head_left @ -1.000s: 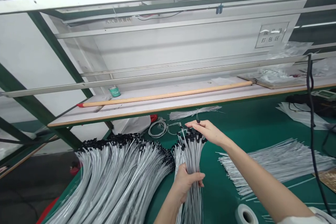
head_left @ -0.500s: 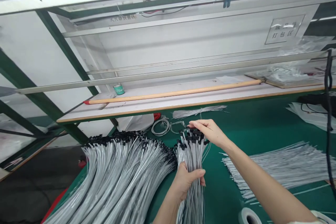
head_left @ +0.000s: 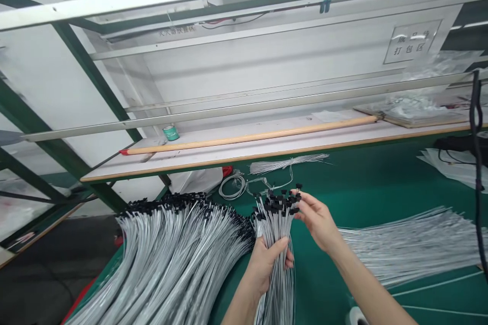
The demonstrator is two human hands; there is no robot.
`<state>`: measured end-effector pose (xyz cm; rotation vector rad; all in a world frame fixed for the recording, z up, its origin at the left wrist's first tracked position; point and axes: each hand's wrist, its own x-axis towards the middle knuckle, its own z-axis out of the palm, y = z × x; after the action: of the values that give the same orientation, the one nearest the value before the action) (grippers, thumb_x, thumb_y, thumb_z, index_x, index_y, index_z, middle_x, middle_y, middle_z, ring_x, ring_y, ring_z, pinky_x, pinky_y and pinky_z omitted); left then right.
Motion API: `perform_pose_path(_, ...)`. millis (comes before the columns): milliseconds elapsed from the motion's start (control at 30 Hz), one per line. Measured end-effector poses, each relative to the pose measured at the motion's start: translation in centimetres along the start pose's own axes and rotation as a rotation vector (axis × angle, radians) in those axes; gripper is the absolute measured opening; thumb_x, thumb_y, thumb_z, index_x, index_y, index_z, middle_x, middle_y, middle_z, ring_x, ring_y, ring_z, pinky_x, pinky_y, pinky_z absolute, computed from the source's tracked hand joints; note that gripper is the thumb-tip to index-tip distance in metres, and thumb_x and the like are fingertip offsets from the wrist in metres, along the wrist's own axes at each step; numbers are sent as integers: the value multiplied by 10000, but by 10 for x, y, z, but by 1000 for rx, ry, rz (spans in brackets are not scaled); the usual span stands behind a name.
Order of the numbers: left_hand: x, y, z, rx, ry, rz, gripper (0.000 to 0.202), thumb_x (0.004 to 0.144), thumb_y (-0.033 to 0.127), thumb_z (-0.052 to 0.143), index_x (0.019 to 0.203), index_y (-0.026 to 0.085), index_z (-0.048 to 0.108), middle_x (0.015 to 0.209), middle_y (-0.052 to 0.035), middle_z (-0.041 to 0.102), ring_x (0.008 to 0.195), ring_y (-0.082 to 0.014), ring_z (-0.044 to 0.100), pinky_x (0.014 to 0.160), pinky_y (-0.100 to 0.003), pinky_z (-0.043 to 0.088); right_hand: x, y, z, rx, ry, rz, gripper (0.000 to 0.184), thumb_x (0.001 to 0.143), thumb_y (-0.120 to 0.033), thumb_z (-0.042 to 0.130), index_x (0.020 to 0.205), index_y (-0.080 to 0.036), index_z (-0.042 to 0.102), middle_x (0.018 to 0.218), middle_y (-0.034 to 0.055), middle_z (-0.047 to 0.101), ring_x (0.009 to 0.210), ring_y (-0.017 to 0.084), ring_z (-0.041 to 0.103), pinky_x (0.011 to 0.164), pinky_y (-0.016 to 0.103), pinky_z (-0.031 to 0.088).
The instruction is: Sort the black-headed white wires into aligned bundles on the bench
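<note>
Bundle of black-tipped grey wires [head_left: 275, 233] was clamped in left hand [head_left: 265, 266]; right hand [head_left: 317, 222], just apart, touched the tips; larger heap [head_left: 163, 259] lay alongside.

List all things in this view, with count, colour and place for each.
Cables with black ends: many, grey, heaped at left
Cable bundle: one, grey, centre, held upright
Loose cables: many, grey, lying at right
Cable coil: one, whitish, behind the bundle
Tin: one, green, on the shelf
Wooden pole: one, tan, red tip, on the shelf
Work table: one, green, below
Left hand: gripping the bundle
Right hand: touching its black ends
</note>
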<state>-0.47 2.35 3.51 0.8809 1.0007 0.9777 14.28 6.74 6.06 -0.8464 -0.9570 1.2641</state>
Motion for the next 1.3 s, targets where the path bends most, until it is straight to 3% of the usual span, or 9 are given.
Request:
perform_pose_path(200, 2, 3, 3, 10, -9, 59, 317, 636, 344, 706, 828, 108, 620, 667, -60, 655, 455, -102, 507, 496, -262, 420, -7, 13, 11, -37, 79, -89, 133, 630, -319, 674, 638, -189, 649, 593, 4, 588, 527, 127, 465, 491, 241, 376)
perform_pose_path(300, 5, 5, 1, -15, 17, 80, 350, 599, 335, 731, 852, 110, 643, 834, -81, 651, 494, -98, 503, 453, -250, 412, -7, 19, 13, -86, 121, -73, 101, 627, -260, 636, 553, -197, 606, 493, -31, 526, 463, 111, 430, 470, 235, 358)
perform_pose_path(367, 6, 6, 1, -27, 17, 92, 335, 600, 324, 731, 840, 106, 648, 780, -74, 646, 532, -115, 516, 459, -246, 414, -8, 24, 13, -105, 101, -39, 130, 632, -249, 633, 524, -194, 584, 475, -36, 509, 455, 109, 429, 471, 236, 359)
perform_pose_path(500, 9, 8, -2, 6, 26, 81, 303, 643, 341, 702, 818, 100, 641, 554, -32, 604, 463, -112, 502, 497, -256, 413, -11, 34, 11, -34, 50, 83, 226, 672, -360, 649, 548, -180, 590, 547, -6, 548, 514, 128, 478, 500, 253, 406)
perform_pose_path(600, 12, 7, -5, 10, 45, 43, 321, 662, 375, 684, 832, 107, 634, 553, -34, 604, 471, -121, 525, 511, -259, 418, -13, 39, 11, 37, 119, 138, 279, 684, -447, 643, 777, -184, 647, 748, 40, 625, 648, 165, 560, 525, 260, 449)
perform_pose_path(667, 16, 4, -6, 4, 55, 24, 345, 670, 389, 676, 859, 104, 631, 547, -27, 595, 442, -109, 506, 478, -245, 401, -14, 45, 14, -2, 146, 168, 349, 633, -435, 698, 871, -190, 629, 781, 34, 631, 583, 149, 565, 470, 252, 449)
perform_pose_path(867, 27, -4, -7, 4, 150, -23, 284, 620, 310, 723, 768, 86, 631, 514, -5, 567, 428, -93, 480, 436, -226, 395, -15, 65, 22, -78, 8, 160, 338, 656, -450, 672, 552, -206, 463, 403, -76, 424, 295, 103, 406, 266, 231, 344)
perform_pose_path(1100, 34, -10, -19, -35, 140, -64, 285, 626, 298, 719, 784, 77, 631, 599, -51, 640, 448, -114, 535, 495, -262, 450, -6, 73, 12, -16, -111, 212, 362, 704, -466, 615, 522, -187, 476, 445, -55, 414, 392, 108, 426, 312, 220, 361)
perform_pose_path(1300, 44, -16, -19, -52, 213, -107, 286, 601, 233, 725, 821, 79, 627, 594, -58, 652, 477, -137, 560, 479, -266, 460, 6, 81, 11, -111, 123, 129, 287, 614, -356, 725, 586, -187, 493, 470, -68, 439, 393, 77, 390, 383, 210, 332)
